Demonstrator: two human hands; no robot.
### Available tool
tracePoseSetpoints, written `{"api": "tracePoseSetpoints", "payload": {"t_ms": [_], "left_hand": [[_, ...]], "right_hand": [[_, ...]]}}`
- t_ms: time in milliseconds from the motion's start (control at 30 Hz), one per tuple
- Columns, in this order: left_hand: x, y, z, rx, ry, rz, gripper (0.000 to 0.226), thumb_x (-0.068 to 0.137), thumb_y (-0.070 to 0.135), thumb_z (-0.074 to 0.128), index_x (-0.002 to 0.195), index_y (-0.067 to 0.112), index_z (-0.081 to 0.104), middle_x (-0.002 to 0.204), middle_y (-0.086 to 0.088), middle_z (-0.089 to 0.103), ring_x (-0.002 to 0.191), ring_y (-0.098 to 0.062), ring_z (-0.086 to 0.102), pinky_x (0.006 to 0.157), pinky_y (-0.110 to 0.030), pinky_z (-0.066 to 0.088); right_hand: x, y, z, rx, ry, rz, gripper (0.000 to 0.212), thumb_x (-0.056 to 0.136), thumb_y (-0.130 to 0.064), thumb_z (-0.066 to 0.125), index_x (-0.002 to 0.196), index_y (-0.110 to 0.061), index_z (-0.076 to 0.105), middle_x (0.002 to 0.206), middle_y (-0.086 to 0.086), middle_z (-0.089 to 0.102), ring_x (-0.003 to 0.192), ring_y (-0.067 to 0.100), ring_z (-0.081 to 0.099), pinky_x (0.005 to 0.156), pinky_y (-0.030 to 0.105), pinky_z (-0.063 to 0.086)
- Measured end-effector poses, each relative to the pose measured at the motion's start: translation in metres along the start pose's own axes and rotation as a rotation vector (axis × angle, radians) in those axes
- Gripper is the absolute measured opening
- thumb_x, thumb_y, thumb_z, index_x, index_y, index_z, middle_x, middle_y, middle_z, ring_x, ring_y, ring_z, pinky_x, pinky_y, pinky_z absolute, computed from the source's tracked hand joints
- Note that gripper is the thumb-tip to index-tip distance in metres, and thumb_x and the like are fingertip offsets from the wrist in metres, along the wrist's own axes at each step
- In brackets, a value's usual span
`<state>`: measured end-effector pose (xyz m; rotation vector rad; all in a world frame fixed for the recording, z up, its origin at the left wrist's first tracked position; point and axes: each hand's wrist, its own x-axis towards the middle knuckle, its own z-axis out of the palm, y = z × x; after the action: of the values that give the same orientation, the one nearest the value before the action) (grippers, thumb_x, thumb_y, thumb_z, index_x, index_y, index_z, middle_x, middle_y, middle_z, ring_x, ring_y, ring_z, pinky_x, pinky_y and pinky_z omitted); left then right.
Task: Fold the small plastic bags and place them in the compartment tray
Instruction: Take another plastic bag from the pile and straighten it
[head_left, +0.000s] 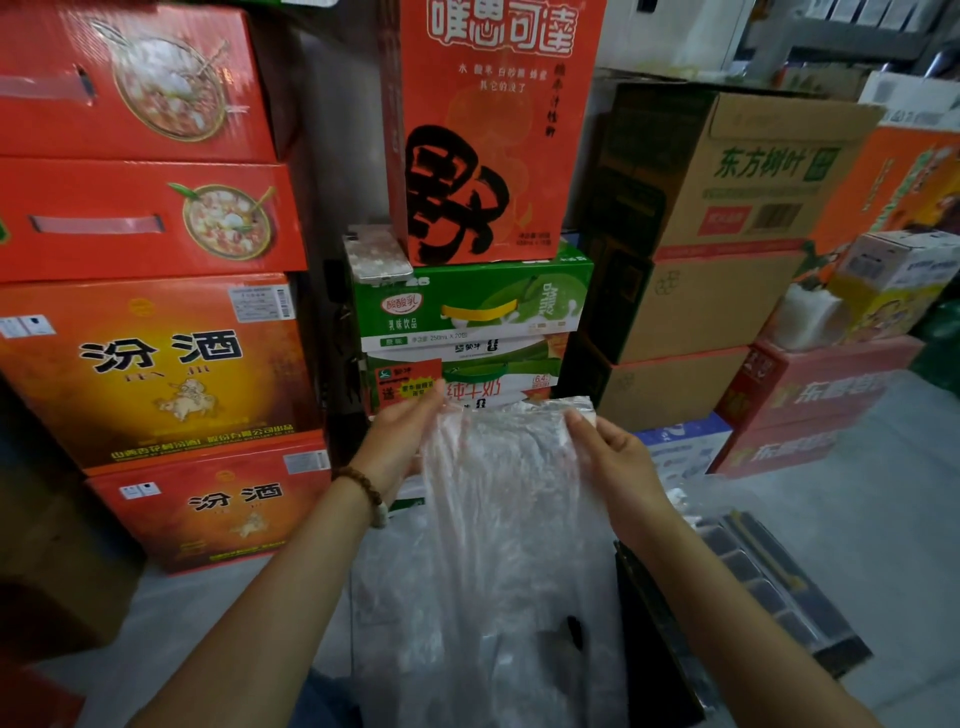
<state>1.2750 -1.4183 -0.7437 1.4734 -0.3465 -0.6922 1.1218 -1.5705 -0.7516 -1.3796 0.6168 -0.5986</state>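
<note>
In the middle of the frame, a person holds up one clear plastic bag (498, 467) with both hands. The left hand (410, 431) pinches the top left corner of the bag between thumb and fingers. The right hand (618, 457) pinches the top right corner the same way, with the fingers curled on the thin plastic. The bag is pulled wide and flat between the two hands. The rest of it hangs down toward the bottom of the frame. It has no fold in it that I can see.

The compartment tray (769, 582) is at the lower right of the frame, dark, with little boxes in a row. It sits low, just beside the right arm. I cannot tell if any folded bags are inside it, because it is dim and shiny there.

So I think the job on this bag is only at the start. The bag is spread out, ready for a first fold. The folding is left to do, and so is putting it in the tray.

A bead bracelet (363, 488) is on the left wrist. Big red, green and brown boxes (156, 364) are stacked behind, across the top of the frame. A phone (374, 254) lies on a green box.
</note>
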Motion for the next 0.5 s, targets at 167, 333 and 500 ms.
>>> {"api": "tracePoseSetpoints", "payload": {"t_ms": [167,333,500], "left_hand": [[-0.002,-0.002,0.011,0.040,0.319,0.233,0.029,0.097,0.030,0.050,0.074,0.014,0.056,0.053,0.010,0.057,0.043,0.004,0.050,0.048,-0.012,0.043],[-0.008,0.000,0.019,0.039,0.143,0.035,0.047,0.091,0.055,0.046,0.095,0.014,0.068,0.091,0.000,0.068,0.087,-0.013,0.064,0.081,-0.030,0.051],[-0.010,-0.007,0.022,0.098,0.140,0.166,0.026,0.089,0.034,0.062,0.084,0.009,0.069,0.076,0.003,0.068,0.071,-0.005,0.065,0.067,-0.019,0.052]], "right_hand": [[-0.008,-0.001,0.014,-0.094,0.079,-0.254,0.032,0.096,-0.030,0.057,0.075,-0.006,0.060,0.060,0.004,0.047,0.054,0.011,0.041,0.051,0.024,0.034],[-0.010,-0.005,0.019,-0.012,0.123,-0.293,0.034,0.099,-0.021,0.053,0.066,-0.017,0.050,0.047,-0.014,0.045,0.043,-0.003,0.038,0.045,0.017,0.032],[-0.005,-0.006,0.018,0.020,0.194,-0.260,0.035,0.098,-0.029,0.055,0.076,-0.003,0.061,0.059,-0.001,0.051,0.053,0.002,0.044,0.049,0.016,0.038]]}}
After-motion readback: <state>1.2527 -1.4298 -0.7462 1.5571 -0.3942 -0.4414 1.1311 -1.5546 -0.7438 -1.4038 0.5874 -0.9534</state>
